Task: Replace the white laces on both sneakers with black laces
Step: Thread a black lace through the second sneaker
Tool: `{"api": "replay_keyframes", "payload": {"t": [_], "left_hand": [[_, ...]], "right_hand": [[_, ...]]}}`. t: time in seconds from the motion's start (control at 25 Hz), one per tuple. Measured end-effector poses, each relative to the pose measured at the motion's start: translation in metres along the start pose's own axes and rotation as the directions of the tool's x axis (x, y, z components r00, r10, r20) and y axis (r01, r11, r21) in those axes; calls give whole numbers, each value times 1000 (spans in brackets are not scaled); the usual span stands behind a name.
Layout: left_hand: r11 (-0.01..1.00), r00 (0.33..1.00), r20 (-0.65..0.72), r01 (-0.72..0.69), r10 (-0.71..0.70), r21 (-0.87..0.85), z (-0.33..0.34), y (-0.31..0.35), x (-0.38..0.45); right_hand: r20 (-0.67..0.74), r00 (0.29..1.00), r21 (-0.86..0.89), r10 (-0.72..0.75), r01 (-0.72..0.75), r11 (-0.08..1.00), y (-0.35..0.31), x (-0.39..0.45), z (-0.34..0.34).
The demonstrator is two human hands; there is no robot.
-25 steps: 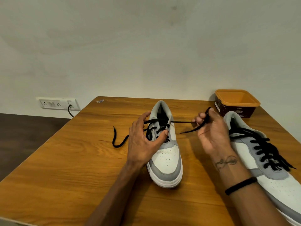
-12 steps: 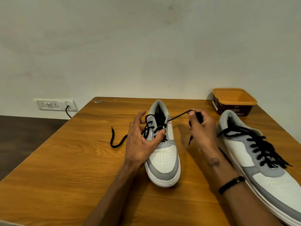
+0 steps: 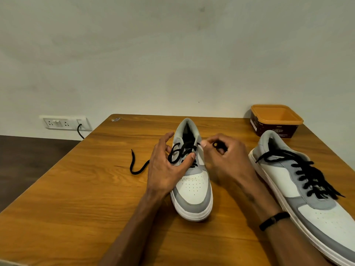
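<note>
While the centre sneaker (image 3: 192, 186) stands toe-toward-the-camera in the middle of the wooden table (image 3: 80, 198), both hands work at its upper eyelets — the left hand (image 3: 166, 170) against its left side, the right hand (image 3: 225, 160) just beside its right collar. Its black lace (image 3: 179, 153) loops loosely over the tongue, and one free end trails out from behind the left hand and curls on the tabletop. A second sneaker (image 3: 307, 189) lies to the right, near the right forearm, already threaded with a black lace whose ends spill over its side. Behind it, at the far right corner, sits an orange-rimmed tub (image 3: 276, 120). A wall socket plate (image 3: 64, 122) with a plugged-in cord shows beyond the table's left edge. The left hand hides part of the lacing. Its fingers are spread, the thumb pressing on the laces near the tongue. The right hand's fingers are curled, pinching the other end of the lace — it seems to be at the top right eyelet, though the fingers cover the spot. A dark band (image 3: 273, 220) circles the right wrist.
</note>
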State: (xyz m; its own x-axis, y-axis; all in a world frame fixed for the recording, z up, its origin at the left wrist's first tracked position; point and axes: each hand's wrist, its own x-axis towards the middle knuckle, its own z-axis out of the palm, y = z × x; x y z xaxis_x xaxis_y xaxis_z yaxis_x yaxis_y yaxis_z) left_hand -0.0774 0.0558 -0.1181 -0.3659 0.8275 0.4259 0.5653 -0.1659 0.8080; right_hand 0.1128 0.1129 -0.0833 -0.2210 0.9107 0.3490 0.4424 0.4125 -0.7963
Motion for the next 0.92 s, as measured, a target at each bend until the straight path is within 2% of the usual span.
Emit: {"api": "replay_keyframes", "payload": {"t": [0.04,0.08,0.12,0.16,0.24,0.28,0.32,0.4,0.44,0.52,0.56,0.6,0.64,0.72,0.76,0.8,0.84,0.88,0.92], "left_hand": [[1000,1000,2,-7,7,7,0,0,0],[1000,1000,3,-9,9,8,0,0,0],[1000,1000,4,-5,4,5,0,-1,1],[1000,1000,6,3,-3,2,1,-2,1],[1000,1000,9,17,-17,0,1,-3,2],[1000,1000,11,22,-22,-4,2,-3,3],[1000,1000,10,25,-25,-5,2,-4,3],[1000,1000,14,26,-26,-3,2,-5,3],[1000,999,17,27,-27,-3,2,-5,2],[1000,999,18,28,-28,1,1,-2,1],[1000,1000,13,29,-29,-4,0,1,0],[999,1000,0,27,-27,-31,-1,4,-1],[996,1000,-17,21,-23,-84,-2,6,-1],[983,999,-40,7,-14,-181,-3,6,-1],[981,999,-47,4,-13,-195,-4,4,-1],[981,998,-54,5,-15,-196,-4,2,0],[981,998,-59,7,-19,-195,-4,1,1],[982,998,-64,7,-19,-189,-4,0,1],[984,997,-72,-2,-11,-179,-4,0,1]], "right_hand": [[66,995,-188,-78,89,978,-1,-2,3],[86,987,-266,-134,153,952,-2,-2,7],[59,985,-249,-160,170,954,-2,-3,10],[-2,991,-159,-137,135,978,-1,-3,10],[-155,987,160,45,-20,987,4,4,5],[-206,962,349,181,-101,932,7,9,1],[-217,922,529,322,-166,832,11,14,-1],[-135,841,810,524,-211,547,15,20,-3],[-72,817,875,572,-224,428,17,22,-4],[28,805,905,593,-272,327,20,23,-2],[49,808,892,587,-300,337,20,22,0],[41,816,853,577,-329,404,20,21,0],[-13,831,759,556,-354,547,22,21,1],[-193,893,314,407,-337,888,26,16,2],[-267,926,63,268,-260,963,27,12,2],[-322,939,-123,117,-165,979,26,9,3],[-339,941,-216,2,-80,973,24,7,5],[-305,950,-216,-62,-6,976,22,6,6],[-229,971,-131,-72,43,990,15,4,8]]}}
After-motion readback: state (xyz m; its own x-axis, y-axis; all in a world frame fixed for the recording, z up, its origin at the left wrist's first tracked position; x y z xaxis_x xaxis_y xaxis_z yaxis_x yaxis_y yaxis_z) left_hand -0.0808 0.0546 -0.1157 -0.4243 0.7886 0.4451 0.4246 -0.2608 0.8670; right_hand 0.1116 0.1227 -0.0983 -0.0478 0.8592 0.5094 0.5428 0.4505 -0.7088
